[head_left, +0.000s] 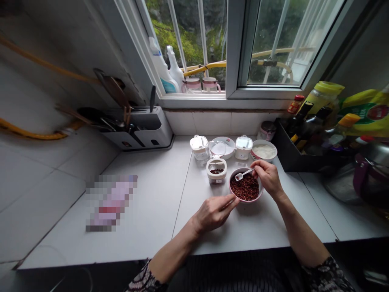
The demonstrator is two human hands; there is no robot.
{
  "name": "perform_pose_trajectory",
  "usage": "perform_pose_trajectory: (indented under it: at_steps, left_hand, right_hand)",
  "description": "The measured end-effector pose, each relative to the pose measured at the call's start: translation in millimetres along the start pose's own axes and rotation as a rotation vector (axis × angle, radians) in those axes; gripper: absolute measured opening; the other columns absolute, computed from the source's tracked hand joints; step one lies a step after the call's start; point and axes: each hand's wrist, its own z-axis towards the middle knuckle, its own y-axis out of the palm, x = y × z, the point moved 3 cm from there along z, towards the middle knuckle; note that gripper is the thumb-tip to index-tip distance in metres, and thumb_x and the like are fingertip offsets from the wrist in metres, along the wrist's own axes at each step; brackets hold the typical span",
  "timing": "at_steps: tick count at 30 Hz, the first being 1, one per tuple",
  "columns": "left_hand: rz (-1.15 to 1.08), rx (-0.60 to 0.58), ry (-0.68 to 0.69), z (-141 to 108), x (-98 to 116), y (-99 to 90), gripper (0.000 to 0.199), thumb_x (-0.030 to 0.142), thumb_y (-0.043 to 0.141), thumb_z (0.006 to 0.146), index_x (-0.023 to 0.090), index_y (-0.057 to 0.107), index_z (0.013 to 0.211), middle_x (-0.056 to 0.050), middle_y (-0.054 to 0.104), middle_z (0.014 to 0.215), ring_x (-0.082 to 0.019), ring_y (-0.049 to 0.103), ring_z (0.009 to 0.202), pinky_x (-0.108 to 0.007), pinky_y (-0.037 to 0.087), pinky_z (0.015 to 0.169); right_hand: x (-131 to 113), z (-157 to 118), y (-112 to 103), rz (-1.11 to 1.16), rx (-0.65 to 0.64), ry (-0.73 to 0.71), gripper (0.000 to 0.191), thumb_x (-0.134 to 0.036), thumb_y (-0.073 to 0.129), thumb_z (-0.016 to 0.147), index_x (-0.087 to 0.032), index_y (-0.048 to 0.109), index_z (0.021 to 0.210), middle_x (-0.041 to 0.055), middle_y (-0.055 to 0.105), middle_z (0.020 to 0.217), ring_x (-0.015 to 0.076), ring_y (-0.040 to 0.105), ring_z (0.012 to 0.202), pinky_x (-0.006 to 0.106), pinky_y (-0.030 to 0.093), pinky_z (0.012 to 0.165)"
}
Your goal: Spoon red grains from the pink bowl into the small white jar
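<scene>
My right hand (pixel 267 177) pinches the handle of a small white spoon (pixel 240 176), whose scoop is over a bowl of dark red peppercorn-like grains (pixel 245 187). A few grains show in the scoop. At the bowl's lower left rim is my left hand (pixel 216 210), its fingers held together; what they grip, if anything, is hard to make out. Just left of the bowl stands a clear jar with a cream rim (pixel 216 177), its lid raised, some of the same grains inside.
Behind stand two white-lidded jars (pixel 199 147) (pixel 243 147), a white plate (pixel 226 140) and a bowl of white contents (pixel 264 151). A utensil holder (pixel 152 132) is at the back left. A black bottle box (pixel 281 152) and a pot (pixel 343 182) stand right. A blurred pinkish item (pixel 112 202) lies left.
</scene>
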Motion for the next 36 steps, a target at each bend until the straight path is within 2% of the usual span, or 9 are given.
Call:
perform_pose_trajectory:
  at_steps: [5,8,12,15,17,20,24,28,36]
  left_hand:
    - [-0.007,0.014,0.003,2.8,0.8,-2.0,0.028,0.005,0.045,0.096,0.009,0.062,0.118,-0.013,0.072,0.103,-0.015,0.071,0.076,-0.024,0.061,0.062]
    - [-0.010,0.020,0.006,3.1,0.9,-2.2,0.026,0.005,0.045,0.097,0.008,0.062,0.116,-0.013,0.072,0.103,-0.015,0.070,0.074,-0.024,0.060,0.061]
    - [0.004,0.025,0.007,1.7,0.7,-0.7,0.026,0.006,0.045,0.097,0.008,0.063,0.116,-0.013,0.072,0.102,-0.015,0.071,0.074,-0.024,0.061,0.062]
    - [0.015,0.024,0.001,0.1,0.4,0.8,0.030,0.006,0.044,0.097,0.010,0.061,0.121,-0.012,0.072,0.102,-0.014,0.071,0.075,-0.024,0.061,0.064]
    - [0.020,0.021,-0.002,-1.1,0.1,1.5,0.034,0.006,0.042,0.097,0.011,0.058,0.127,-0.012,0.072,0.102,-0.014,0.071,0.076,-0.024,0.062,0.066]
    - [0.023,0.002,-0.001,-2.6,-0.5,2.3,0.039,0.005,0.042,0.096,0.012,0.055,0.132,-0.012,0.072,0.104,-0.015,0.072,0.078,-0.025,0.062,0.067]
    - [0.010,-0.005,0.009,-3.3,-0.8,1.7,0.035,0.005,0.044,0.096,0.010,0.057,0.128,-0.013,0.072,0.105,-0.016,0.072,0.080,-0.026,0.062,0.066]
    - [-0.003,-0.018,0.003,-3.1,-0.8,1.1,0.038,0.005,0.044,0.096,0.011,0.055,0.132,-0.014,0.071,0.105,-0.015,0.072,0.078,-0.025,0.062,0.066]
    - [-0.003,-0.019,-0.007,-4.6,-0.7,1.2,0.040,0.004,0.042,0.094,0.012,0.055,0.131,-0.013,0.072,0.104,-0.015,0.071,0.076,-0.025,0.061,0.065]
  right_hand:
    - [-7.9,2.4,5.4,0.101,-0.038,0.034,0.017,-0.031,0.056,0.075,-0.017,0.066,0.078,-0.0006,0.063,0.056,0.0120,0.055,0.047,0.025,0.046,0.050]
    - [-16.7,0.0,15.9,0.098,-0.030,-0.034,0.019,-0.032,0.056,0.081,-0.017,0.067,0.086,0.0017,0.068,0.064,0.0130,0.057,0.050,0.027,0.049,0.053]
    - [-30.3,-9.6,33.7,-0.120,-0.012,-0.317,0.020,-0.028,0.050,0.091,-0.018,0.068,0.095,0.0050,0.074,0.076,0.0181,0.066,0.066,0.035,0.053,0.073]
    - [-38.5,-18.0,44.8,-0.356,-0.098,-0.609,0.023,-0.018,0.046,0.092,-0.020,0.068,0.096,0.0052,0.077,0.083,0.0195,0.070,0.077,0.041,0.046,0.091]
    - [-40.0,-20.7,46.1,-0.431,-0.145,-0.702,0.027,-0.014,0.043,0.092,-0.021,0.068,0.097,0.0049,0.077,0.086,0.0190,0.070,0.078,0.042,0.044,0.096]
    - [-38.5,-19.1,35.2,-0.424,-0.070,-0.684,0.025,-0.016,0.045,0.092,-0.022,0.068,0.096,0.0040,0.076,0.082,0.0195,0.069,0.076,0.042,0.045,0.094]
    - [-28.1,-13.7,9.9,-0.374,0.099,-0.515,0.021,-0.021,0.048,0.090,-0.022,0.068,0.088,0.0032,0.071,0.071,0.0220,0.065,0.076,0.037,0.050,0.081]
    - [-15.9,-9.1,0.4,-0.479,0.064,-0.429,0.021,-0.021,0.048,0.084,-0.023,0.068,0.078,0.0040,0.071,0.073,0.0231,0.063,0.080,0.035,0.050,0.078]
    - [-10.0,-11.4,14.7,-0.575,-0.008,-0.456,0.023,-0.017,0.046,0.085,-0.023,0.067,0.078,0.0041,0.074,0.077,0.0210,0.063,0.073,0.035,0.048,0.082]
